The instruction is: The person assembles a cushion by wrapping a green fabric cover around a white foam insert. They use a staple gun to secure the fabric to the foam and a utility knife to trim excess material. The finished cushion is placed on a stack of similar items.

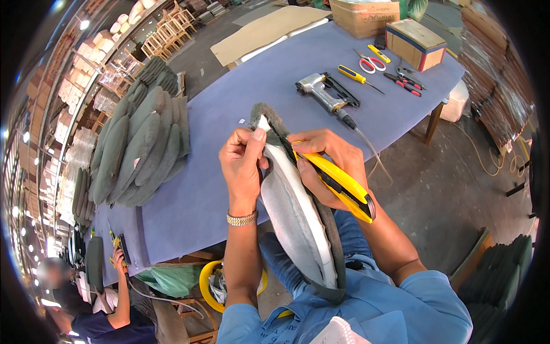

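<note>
A long padded piece (289,215) with dark grey-green fabric around its edge and a white strip down its middle slants from the table edge towards my body. My left hand (242,163) grips its upper end, thumb pressed on the white strip. In my right hand (332,157) is a yellow utility knife (342,183), its butt end pointing down to the right. The fingertips of that hand rest at the dark fabric edge near the top. Whether the blade is out cannot be seen.
On the blue table (229,103) lie a staple gun (326,94) with a hose, a screwdriver (352,74), scissors (369,62), pliers (404,83) and a cardboard box (415,45). Grey-green cushions (143,143) pile up left. A co-worker's hand (118,258) holds a tool; a yellow bucket (206,286) stands below.
</note>
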{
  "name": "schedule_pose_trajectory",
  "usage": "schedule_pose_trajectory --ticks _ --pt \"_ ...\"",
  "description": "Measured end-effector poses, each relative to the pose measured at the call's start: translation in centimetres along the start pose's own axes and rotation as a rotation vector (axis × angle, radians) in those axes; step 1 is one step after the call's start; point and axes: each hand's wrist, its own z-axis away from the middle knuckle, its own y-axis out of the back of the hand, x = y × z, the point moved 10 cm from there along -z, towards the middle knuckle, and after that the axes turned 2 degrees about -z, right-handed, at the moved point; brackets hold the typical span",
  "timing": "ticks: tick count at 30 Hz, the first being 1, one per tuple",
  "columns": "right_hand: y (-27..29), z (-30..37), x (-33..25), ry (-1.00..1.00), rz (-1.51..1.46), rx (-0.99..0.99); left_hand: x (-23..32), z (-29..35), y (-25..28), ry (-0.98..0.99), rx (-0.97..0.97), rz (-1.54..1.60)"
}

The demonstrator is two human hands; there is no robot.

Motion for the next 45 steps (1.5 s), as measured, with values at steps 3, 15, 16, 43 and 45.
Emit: schedule_pose_trajectory --ticks 3,15,16,43,45 --pt "0.2 0.0 0.2 -0.023 -0.008 -0.004 1.8 0.2 -0.7 -0.104 0.012 -0.179" --pt "-0.4 0.4 1.5 -0.101 -0.096 0.022 7.2 0.2 -4.9 -0.423 -0.136 -1.056" --pt "-0.4 0.4 1.6 -0.113 -0.099 0.018 7.6 0.3 -5.5 -0.456 -0.163 -1.096" --pt "1.1 3.0 -0.5 -0.113 -0.069 0.005 2.8 -2.6 -1.7 -0.016 -0.220 -0.178" --pt "1.4 3.6 -0.4 -0.132 -0.096 0.001 2.8 -2.4 -1.7 -0.005 -0.218 -0.176"
